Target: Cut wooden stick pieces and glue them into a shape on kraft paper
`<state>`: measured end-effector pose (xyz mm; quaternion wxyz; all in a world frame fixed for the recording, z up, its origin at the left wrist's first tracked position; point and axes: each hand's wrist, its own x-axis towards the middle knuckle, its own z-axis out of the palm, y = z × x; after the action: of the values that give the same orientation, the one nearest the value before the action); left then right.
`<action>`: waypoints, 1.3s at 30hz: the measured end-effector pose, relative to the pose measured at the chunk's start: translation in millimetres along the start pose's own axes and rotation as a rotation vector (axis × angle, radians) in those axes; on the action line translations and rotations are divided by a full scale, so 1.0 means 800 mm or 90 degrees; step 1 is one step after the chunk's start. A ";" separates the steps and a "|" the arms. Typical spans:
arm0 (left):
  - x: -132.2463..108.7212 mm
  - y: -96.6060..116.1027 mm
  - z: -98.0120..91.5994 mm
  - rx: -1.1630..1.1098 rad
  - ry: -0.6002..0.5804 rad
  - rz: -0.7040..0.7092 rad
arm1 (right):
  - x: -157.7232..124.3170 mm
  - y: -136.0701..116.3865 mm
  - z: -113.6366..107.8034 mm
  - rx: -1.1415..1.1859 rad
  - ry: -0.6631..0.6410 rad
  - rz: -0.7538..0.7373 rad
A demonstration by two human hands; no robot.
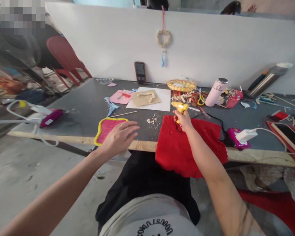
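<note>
My right hand (183, 120) is wrapped round a yellow hot glue gun (179, 106), its nozzle pointing left over the table. Beneath it a red cloth (186, 141) drapes over the table's front edge. My left hand (120, 136) has its fingers stretched out and holds nothing; it hovers over or rests on a pink board with a yellow border (105, 129), covering its right part. Small pale pieces (151, 120) lie scattered between my hands. Farther back, a curved row of beige pieces (147, 95) sits on brown paper (140, 101), on top of a white sheet (166, 101).
Behind stand a phone (140, 72), a yellow basket (182, 86), scissors (201, 99) and a pink bottle (216, 92). Purple power strips (50, 118) lie left and right, with cables. A heart-shaped ornament (163, 38) hangs on the white partition (113, 42). A red chair (64, 54) stands at left.
</note>
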<state>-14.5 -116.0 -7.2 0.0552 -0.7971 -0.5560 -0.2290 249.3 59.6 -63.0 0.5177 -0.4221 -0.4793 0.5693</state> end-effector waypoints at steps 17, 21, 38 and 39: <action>0.002 -0.015 0.001 -0.041 -0.002 -0.005 | -0.001 0.007 -0.007 0.042 -0.004 0.031; -0.013 -0.037 -0.008 -0.044 0.017 -0.037 | -0.002 0.007 -0.008 0.056 -0.012 0.037; -0.044 -0.101 -0.032 -0.090 0.093 -0.022 | -0.005 -0.006 -0.032 0.150 -0.060 0.121; -0.043 -0.105 -0.033 -0.090 0.094 -0.022 | -0.005 -0.006 -0.032 0.150 -0.060 0.123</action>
<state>-108.5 -123.4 -12.5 0.0361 -0.7704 -0.5463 -0.3267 275.5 58.3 -63.0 0.4834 -0.3751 -0.3902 0.6880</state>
